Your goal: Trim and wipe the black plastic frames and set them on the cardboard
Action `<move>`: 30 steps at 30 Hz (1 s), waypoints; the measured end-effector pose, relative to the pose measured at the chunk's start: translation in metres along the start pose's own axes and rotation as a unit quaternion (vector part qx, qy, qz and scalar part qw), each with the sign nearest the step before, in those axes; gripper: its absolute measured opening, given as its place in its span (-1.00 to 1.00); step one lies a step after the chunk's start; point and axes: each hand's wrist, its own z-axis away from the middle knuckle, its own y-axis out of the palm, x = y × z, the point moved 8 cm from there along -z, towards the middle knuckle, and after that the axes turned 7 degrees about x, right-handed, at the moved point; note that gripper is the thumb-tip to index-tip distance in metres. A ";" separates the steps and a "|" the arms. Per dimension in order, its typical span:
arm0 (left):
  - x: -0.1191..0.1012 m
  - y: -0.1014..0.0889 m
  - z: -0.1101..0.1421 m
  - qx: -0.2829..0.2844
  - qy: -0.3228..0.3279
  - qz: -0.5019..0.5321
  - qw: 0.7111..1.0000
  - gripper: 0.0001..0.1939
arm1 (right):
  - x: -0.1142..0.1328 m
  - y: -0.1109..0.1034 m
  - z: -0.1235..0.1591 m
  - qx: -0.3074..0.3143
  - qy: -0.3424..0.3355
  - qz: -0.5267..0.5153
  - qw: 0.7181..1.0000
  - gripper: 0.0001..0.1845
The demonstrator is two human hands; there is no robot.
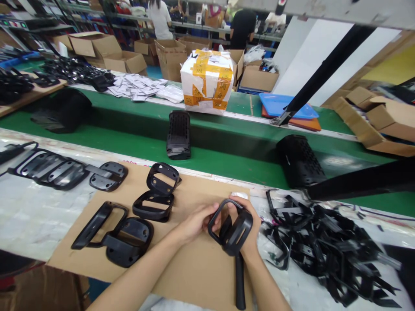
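A black plastic bracket with a looped frame (238, 233) is held up in front of me. My right hand (253, 220) wraps round its right side and back. At the left edge of the loop, the fingers of my left hand (202, 220) are closed on it. Beneath my right wrist a black handle (239, 283) lies on the cardboard sheet (194, 268); its other end is hidden. Left of my hands rest several similar black parts: an oval plate (162, 179), another just below it (154, 206), and a joined bracket and plate (129, 242).
A tangled heap of black bracket parts (327, 246) lies to the right. More oval plates (58, 170) line the left side. Beyond, black perforated housings (179, 134) stand on the green conveyor belt (220, 162). A taped white box (207, 82) sits behind it; a black post (324, 69) slants at right.
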 end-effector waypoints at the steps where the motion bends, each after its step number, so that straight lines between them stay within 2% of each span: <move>1: -0.001 0.002 0.001 0.002 -0.003 0.003 1.000 -0.38 | -0.001 -0.001 0.001 -0.009 0.006 0.003 1.000 -0.76; 4: -0.003 0.007 0.002 0.004 -0.014 0.040 0.999 -0.40 | -0.005 -0.004 0.001 -0.032 0.024 0.013 0.999 -0.71; 8: -0.001 0.014 0.003 0.033 -0.022 0.095 0.995 -0.45 | -0.006 -0.016 0.000 -0.100 0.025 0.020 0.994 -0.65; 10: -0.003 0.012 0.003 0.021 0.004 0.090 0.996 -0.50 | -0.006 -0.022 -0.001 -0.130 0.020 0.021 0.991 -0.63; 13: -0.015 0.003 0.003 -0.023 0.089 0.021 0.996 -0.54 | -0.007 -0.024 -0.004 -0.136 0.008 -0.015 0.991 -0.60; 16: -0.029 -0.007 0.004 -0.076 0.150 -0.008 0.986 -0.55 | -0.009 -0.013 -0.007 -0.082 -0.007 -0.056 0.995 -0.59; 19: -0.040 -0.021 0.007 -0.133 0.191 0.072 0.970 -0.56 | -0.008 0.001 -0.008 0.009 -0.043 -0.065 0.997 -0.53; 22: -0.047 -0.031 0.010 -0.156 0.208 0.150 0.954 -0.54 | -0.006 0.011 -0.007 0.103 -0.072 -0.106 0.986 -0.51; 24: -0.048 -0.034 0.012 -0.155 0.207 0.166 0.952 -0.52 | -0.004 0.015 -0.006 0.161 -0.076 -0.150 0.973 -0.55; 27: -0.045 -0.034 0.012 -0.152 0.187 0.139 0.960 -0.52 | -0.002 0.016 -0.006 0.185 -0.061 -0.156 0.968 -0.64; 30: -0.039 -0.029 0.009 -0.147 0.145 0.026 0.978 -0.49 | 0.001 0.019 -0.006 0.188 -0.052 -0.102 0.975 -0.71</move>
